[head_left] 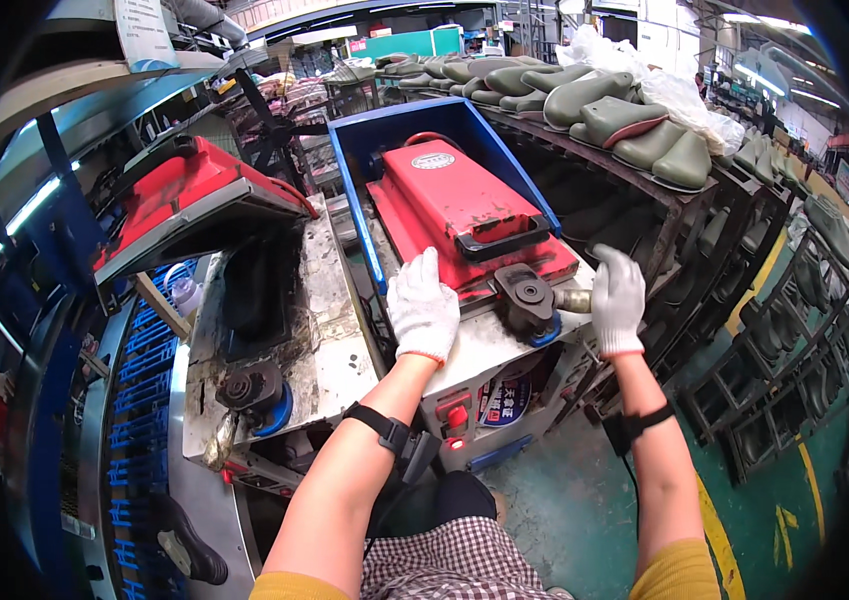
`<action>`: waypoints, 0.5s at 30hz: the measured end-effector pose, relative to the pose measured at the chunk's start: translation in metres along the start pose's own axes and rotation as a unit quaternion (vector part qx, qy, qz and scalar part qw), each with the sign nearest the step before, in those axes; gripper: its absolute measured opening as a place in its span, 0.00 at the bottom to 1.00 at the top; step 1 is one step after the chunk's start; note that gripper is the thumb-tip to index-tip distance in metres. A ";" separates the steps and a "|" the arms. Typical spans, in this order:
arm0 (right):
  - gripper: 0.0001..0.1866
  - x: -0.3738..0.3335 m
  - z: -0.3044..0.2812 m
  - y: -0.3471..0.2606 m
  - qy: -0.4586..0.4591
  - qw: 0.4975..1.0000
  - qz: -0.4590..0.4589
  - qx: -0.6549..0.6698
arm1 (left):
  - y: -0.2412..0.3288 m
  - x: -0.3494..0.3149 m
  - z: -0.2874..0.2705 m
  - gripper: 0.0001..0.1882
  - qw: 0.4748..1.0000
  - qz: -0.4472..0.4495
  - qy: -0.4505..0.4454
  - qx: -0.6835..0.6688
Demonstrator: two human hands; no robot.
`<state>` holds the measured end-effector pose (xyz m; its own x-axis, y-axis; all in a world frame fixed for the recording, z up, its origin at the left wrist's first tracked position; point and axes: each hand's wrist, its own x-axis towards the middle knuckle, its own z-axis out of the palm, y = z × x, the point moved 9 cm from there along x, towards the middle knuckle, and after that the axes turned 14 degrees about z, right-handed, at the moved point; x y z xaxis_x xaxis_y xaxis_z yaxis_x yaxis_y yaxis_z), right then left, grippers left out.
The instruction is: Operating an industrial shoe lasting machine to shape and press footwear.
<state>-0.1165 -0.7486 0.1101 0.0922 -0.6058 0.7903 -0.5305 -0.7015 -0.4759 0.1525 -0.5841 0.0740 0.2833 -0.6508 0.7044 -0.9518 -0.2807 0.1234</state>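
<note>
Red mould lid (449,195) partly hidden by hands' left (422,308).

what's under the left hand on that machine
The left hand lies flat on the machine's pale front plate, at the edge of the closed red lid. The glove covers the spot beneath, and the lid hides what is inside.

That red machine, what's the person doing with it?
A person in white gloves stands at a closed red mould press. The left hand lies flat on the metal plate in front of it. The right hand grips a metal handle sticking out of the black clamp. Grey-green boot shapes sit on a rack behind.
</note>
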 end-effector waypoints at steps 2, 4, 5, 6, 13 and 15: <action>0.13 0.019 0.004 -0.032 0.045 0.996 -0.045 -0.066 | -0.007 0.000 -0.003 0.32 1.000 -0.002 0.004 0.008; 0.11 0.023 0.009 -0.042 0.034 0.999 -0.026 -0.025 | -0.009 0.002 -0.003 0.32 1.000 -0.002 0.001 0.007; 0.10 0.015 0.015 -0.043 0.035 0.999 -0.034 0.001 | -0.008 0.003 -0.002 0.32 1.000 -0.002 -0.001 0.006; 0.09 0.009 0.025 -0.043 -0.012 1.000 0.004 0.021 | -0.010 0.003 -0.002 0.32 1.000 -0.003 -0.001 0.006; 0.11 -0.010 0.032 -0.031 -0.068 0.994 0.080 0.038 | -0.008 0.005 -0.024 0.27 0.996 0.023 0.081 0.018; 0.11 -0.016 0.031 -0.027 -0.077 0.993 0.082 0.027 | -0.003 0.003 -0.030 0.24 0.995 0.017 0.095 -0.004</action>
<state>-0.0777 -0.7317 0.0986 0.1381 -0.7611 0.6338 -0.5032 -0.6051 -0.6170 0.1527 -0.5637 0.0970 0.2242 -0.5145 0.8277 -0.9618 -0.2538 0.1027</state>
